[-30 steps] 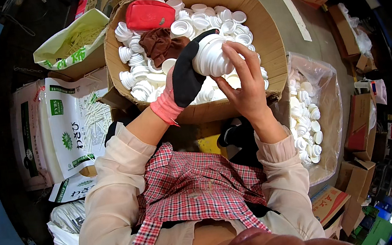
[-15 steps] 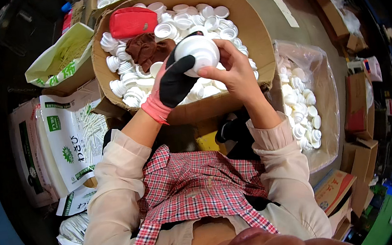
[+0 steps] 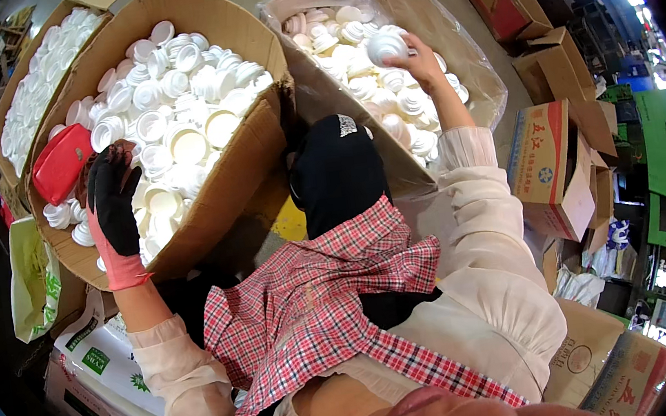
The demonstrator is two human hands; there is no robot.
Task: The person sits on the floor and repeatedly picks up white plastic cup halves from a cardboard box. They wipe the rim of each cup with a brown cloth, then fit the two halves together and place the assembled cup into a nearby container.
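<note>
My right hand (image 3: 424,64) is bare and grips a round white plastic cap (image 3: 385,47) with a stepped shape. It holds the cap over the plastic-lined carton (image 3: 472,46) at the right, just above a heap of similar white caps (image 3: 394,79). My left hand (image 3: 111,196) wears a black and pink glove and has nothing in it. Its fingers stretch out over the left rim area of the large carton (image 3: 216,190), beside more white caps (image 3: 184,143). A red pouch (image 3: 63,163) lies next to the left fingertips, and a dark brown cloth is mostly hidden behind them.
Another carton of white pieces (image 3: 46,72) stands at the far left. A green and white bag (image 3: 31,279) and printed white sacks (image 3: 104,357) are near my left arm. Cardboard boxes (image 3: 545,155) are stacked to the right, with green equipment (image 3: 661,142) beyond.
My hands have parted. The right hand has carried the cap rightward to the lined carton, while the left hand has let go and moved left. The view has turned right.
</note>
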